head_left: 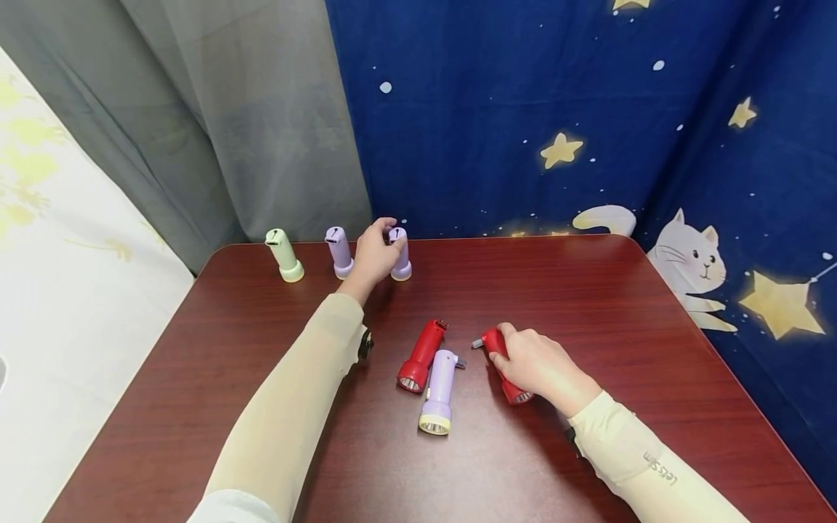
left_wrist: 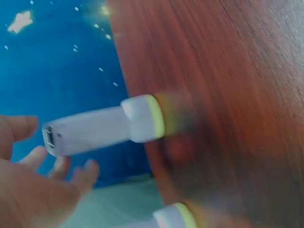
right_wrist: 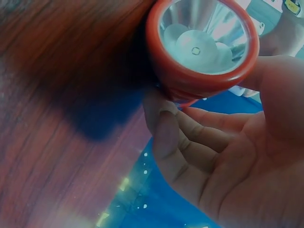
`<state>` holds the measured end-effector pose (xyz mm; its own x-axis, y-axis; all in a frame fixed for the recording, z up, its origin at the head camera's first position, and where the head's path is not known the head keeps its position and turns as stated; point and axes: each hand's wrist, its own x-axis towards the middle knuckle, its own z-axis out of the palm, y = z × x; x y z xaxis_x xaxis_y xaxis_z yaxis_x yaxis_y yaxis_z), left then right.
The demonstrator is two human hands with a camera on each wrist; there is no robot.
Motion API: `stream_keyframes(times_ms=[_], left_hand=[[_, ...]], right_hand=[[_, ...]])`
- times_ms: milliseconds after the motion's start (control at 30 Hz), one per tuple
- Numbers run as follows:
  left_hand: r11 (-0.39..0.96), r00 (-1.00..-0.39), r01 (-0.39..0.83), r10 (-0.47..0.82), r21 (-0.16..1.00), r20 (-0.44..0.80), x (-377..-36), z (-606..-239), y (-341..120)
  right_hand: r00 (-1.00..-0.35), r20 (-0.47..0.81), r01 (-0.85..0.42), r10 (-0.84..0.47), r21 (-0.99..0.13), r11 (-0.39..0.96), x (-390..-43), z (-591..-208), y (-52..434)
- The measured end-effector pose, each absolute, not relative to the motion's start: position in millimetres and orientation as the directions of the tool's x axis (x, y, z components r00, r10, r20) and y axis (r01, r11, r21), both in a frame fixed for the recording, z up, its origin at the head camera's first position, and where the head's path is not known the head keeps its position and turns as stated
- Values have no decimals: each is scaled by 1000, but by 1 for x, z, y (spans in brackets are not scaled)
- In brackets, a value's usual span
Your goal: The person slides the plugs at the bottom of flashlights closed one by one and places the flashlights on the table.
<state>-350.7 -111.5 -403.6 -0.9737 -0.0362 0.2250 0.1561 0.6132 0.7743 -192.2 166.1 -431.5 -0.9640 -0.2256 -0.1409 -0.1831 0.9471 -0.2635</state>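
Note:
Three small flashlights stand head-down along the far edge of the dark red table (head_left: 588,290): a green one (head_left: 284,256), a purple one (head_left: 339,252) and another purple one (head_left: 400,254). My left hand (head_left: 378,247) is right beside that last purple flashlight (left_wrist: 104,128). In the left wrist view its fingers (left_wrist: 71,173) are spread and not wrapped around the flashlight. My right hand (head_left: 532,363) grips a red flashlight (head_left: 502,356) lying on the table, with its fingers (right_wrist: 190,137) curled under the body behind the lens (right_wrist: 204,42).
Another red flashlight (head_left: 421,356) and a purple flashlight (head_left: 439,392) lie side by side at the table's middle, left of my right hand. A blue starry cloth (head_left: 556,109) hangs behind and to the right, a grey curtain (head_left: 229,109) at the back left.

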Motion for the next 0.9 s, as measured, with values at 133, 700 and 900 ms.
stream_keyframes(times_ms=[133, 700, 900], left_hand=[[659, -944, 217, -44, 720, 326, -329, -388, -102], [634, -856, 475, 171, 610, 489, -227, -351, -82], [625, -845, 498, 192, 602, 499, -198, -352, -81]], right_hand=[[-964, -144, -176, -221, -272, 946, -192, -433, 167], [-971, -104, -176, -214, -291, 941, -192, -431, 170], [-975, -90, -165, -204, -325, 931, -188, -424, 169]])
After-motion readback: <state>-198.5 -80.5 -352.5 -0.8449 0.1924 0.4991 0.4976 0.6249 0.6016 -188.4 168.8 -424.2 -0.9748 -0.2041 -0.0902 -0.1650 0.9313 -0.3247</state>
